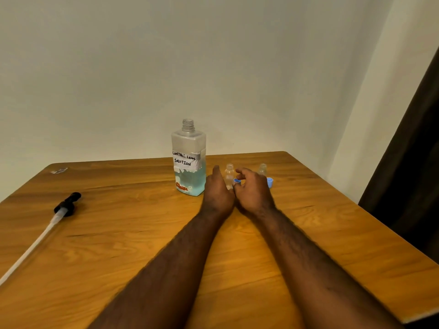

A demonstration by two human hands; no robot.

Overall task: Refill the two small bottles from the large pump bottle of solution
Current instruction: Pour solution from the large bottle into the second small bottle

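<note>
Squarely at 12 o'clock on the wooden table, seen from the head camera, the large bottle of blue solution stands upright with its neck uncapped. Its black pump and tube lie flat at 9 o'clock. Toward 1 o'clock, the left hand sits against the near small bottle; whether its fingers grip the bottle cannot be told. The right hand, fingers curled, pinches a blue cap just beside that bottle. The other small bottle stands uncapped at 2 o'clock, with a second blue cap beside it.
</note>
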